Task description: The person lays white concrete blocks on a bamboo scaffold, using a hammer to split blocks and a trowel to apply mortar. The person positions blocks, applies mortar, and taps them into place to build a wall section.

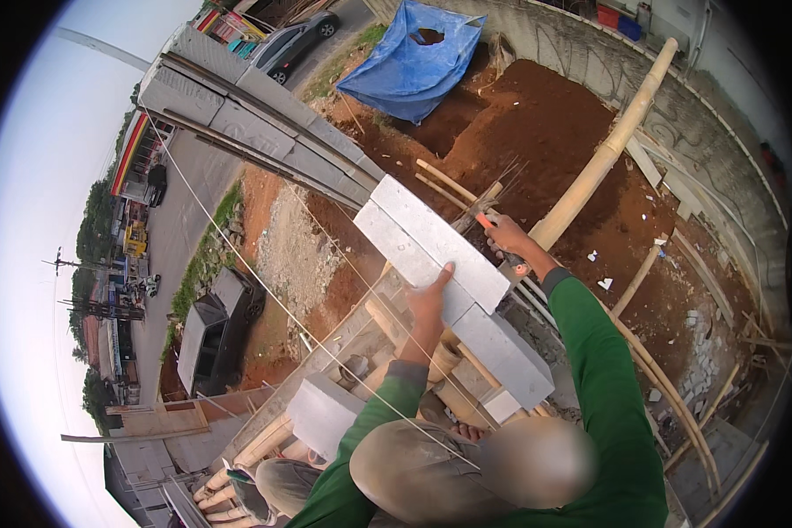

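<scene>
Two long light-grey blocks lie side by side on top of a wall ahead of me, the far block [444, 242] and the near block [402, 251]. My left hand [429, 306] grips the near block's edge, its thumb stretched over the top face; its other fingers are partly hidden. My right hand [507, 238] is closed around a tool with an orange handle [483, 220], just beyond the far block's right side. The tool's working end is too small to make out. Another grey block [506, 356] continues the row toward me.
Bamboo poles [607, 158] cross on the right above brown soil [537, 123]. A taut string [273, 304] runs along the left. A loose block [323, 414] rests by my knee. A blue tarp [414, 66] hangs ahead. A dark pickup [216, 330] stands below left.
</scene>
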`<state>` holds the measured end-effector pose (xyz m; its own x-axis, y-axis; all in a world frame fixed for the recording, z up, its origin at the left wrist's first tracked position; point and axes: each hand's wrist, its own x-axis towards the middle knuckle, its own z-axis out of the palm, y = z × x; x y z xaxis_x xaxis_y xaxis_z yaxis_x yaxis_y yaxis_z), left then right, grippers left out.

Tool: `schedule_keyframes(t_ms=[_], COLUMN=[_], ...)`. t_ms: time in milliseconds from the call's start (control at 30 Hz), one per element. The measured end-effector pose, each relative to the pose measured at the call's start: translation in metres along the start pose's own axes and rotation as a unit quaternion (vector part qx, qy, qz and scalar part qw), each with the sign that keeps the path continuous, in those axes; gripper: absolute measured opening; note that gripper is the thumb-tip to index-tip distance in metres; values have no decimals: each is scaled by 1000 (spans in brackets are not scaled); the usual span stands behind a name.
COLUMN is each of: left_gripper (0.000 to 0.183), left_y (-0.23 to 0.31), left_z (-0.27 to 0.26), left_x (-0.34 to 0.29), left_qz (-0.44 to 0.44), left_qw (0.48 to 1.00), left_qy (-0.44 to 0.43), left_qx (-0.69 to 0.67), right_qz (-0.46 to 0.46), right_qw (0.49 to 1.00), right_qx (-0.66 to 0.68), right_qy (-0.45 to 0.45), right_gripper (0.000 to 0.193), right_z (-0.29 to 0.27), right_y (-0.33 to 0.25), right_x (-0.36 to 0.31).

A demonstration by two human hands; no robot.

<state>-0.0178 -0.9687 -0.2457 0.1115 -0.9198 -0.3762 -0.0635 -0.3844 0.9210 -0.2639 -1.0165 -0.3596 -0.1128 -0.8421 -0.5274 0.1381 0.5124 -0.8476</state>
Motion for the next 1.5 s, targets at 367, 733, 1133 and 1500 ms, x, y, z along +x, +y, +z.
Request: schedule_keyframes(t_ms=[367, 733, 1133, 1500], left_gripper=[116, 130, 140, 127], left_y=[-9, 6, 8, -24], left_z=[5, -1, 1, -18], left_x=[2, -10, -8, 10], left_qz=[-59, -97, -107, -75], left_qw=[991, 984, 982, 994], left_qy=[73, 67, 61, 6], left_qx=[93, 133, 143, -73], right_qz=[-310, -181, -163, -133], right_qw=[888, 829, 862, 972], right_qx=[-323, -526, -453, -179], right_qy=[103, 60, 158, 68], right_gripper=[35, 37, 39, 49], right_z=[38, 52, 21, 12], right_y=[-77, -70, -24, -51], right_x=[-157, -217, -257, -138])
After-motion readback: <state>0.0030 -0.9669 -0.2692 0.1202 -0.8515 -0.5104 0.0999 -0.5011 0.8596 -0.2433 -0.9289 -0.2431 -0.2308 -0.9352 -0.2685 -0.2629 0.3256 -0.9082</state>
